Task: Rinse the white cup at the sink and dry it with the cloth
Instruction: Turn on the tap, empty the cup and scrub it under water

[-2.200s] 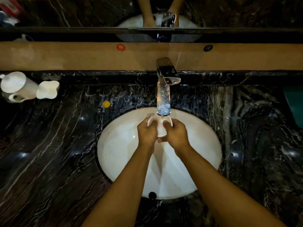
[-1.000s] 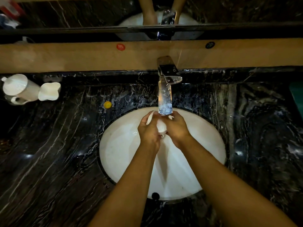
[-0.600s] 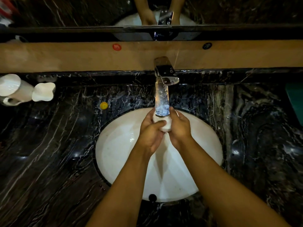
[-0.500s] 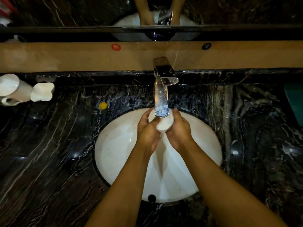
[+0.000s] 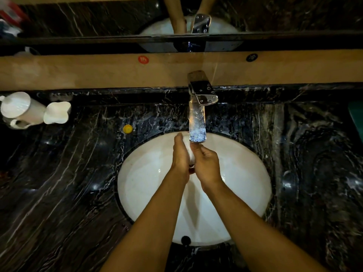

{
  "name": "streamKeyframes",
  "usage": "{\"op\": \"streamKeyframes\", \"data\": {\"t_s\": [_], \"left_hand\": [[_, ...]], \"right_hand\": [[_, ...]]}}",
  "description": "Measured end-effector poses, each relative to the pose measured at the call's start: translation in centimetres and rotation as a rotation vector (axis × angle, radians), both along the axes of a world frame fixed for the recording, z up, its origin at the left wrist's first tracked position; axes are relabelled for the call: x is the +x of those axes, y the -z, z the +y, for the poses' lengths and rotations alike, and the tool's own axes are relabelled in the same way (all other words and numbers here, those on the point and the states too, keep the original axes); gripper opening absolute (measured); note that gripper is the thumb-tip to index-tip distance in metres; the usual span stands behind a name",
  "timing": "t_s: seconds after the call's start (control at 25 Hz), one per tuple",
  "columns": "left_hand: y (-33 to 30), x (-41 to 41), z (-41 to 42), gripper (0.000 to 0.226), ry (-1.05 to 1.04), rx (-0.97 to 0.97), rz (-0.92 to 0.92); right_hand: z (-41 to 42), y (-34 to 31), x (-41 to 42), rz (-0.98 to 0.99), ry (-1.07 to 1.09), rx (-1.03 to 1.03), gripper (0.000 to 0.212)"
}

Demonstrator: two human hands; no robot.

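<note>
A small white cup (image 5: 190, 154) is held between both hands under the running tap (image 5: 197, 114), over the white oval sink (image 5: 245, 173). My left hand (image 5: 180, 157) wraps its left side with fingers reaching up past the rim. On its right side, my right hand (image 5: 206, 163) curls round it. Only a thin strip of the cup shows between the hands. Water falls from the spout onto the cup. A green cloth (image 5: 356, 116) lies at the far right edge of the counter.
Black marble counter (image 5: 59, 193) surrounds the sink. A white jug (image 5: 21, 108) and a small white cup (image 5: 57, 112) lie at the back left. A yellow cap (image 5: 127, 128) sits left of the tap. A mirror and wooden ledge (image 5: 98, 71) run behind.
The hands have closed in round the cup and turned it under the stream; less of the cup shows now than half a second ago.
</note>
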State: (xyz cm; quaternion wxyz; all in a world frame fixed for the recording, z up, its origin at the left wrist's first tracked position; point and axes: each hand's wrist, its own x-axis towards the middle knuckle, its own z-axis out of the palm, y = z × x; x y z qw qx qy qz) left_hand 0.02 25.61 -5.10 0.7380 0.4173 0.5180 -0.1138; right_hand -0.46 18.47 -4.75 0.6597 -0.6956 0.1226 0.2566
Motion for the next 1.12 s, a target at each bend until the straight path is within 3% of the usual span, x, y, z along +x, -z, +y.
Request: {"op": "streamKeyframes", "data": {"t_s": [0.12, 0.24, 0.32, 0.44, 0.52, 0.64, 0.8, 0.92, 1.04, 1.12], "left_hand": [[0.2, -0.2, 0.5, 0.051, 0.019, -0.076, -0.141], [0.6, -0.5, 0.9, 0.05, -0.002, -0.119, -0.128], [1.2, -1.0, 0.3, 0.056, -0.024, -0.069, -0.119], [1.5, -1.3, -1.3, 0.043, 0.022, 0.113, -0.134], [1.6, -1.3, -1.6, 0.037, -0.023, 0.176, -0.179], [2.2, -1.5, -1.2, 0.03, -0.123, 0.212, -0.265], [2.2, -1.7, -0.4, 0.034, -0.118, -0.137, -0.094], [2.3, -1.7, 0.3, 0.035, -0.109, -0.206, -0.134], [3.4, -2.5, -0.9, 0.029, -0.121, 0.021, -0.255], [3.6, -3.1, -1.3, 0.026, -0.025, 0.233, -0.316]], "right_hand": [[-0.5, 0.3, -0.2, -0.125, -0.095, -0.052, 0.029], [-1.7, 0.2, -0.3, -0.142, -0.268, 0.029, 0.021], [-1.4, 0.3, -0.3, -0.09, -0.163, 0.05, 0.015], [-0.1, -0.1, 0.9, 0.109, 0.096, 0.014, 0.019], [-0.1, -0.5, 2.1, 0.158, 0.052, 0.0, 0.015], [-0.3, -0.9, 2.1, 0.081, -0.028, 0.009, 0.018], [-1.2, -0.7, 0.2, 0.053, -0.052, 0.148, 0.017], [-2.2, -0.3, -0.2, 0.005, -0.11, 0.124, 0.021], [-1.6, -0.7, 0.8, 0.026, -0.06, -0.049, 0.024], [-1.8, -0.8, 1.6, 0.247, -0.006, -0.013, 0.032]]}}
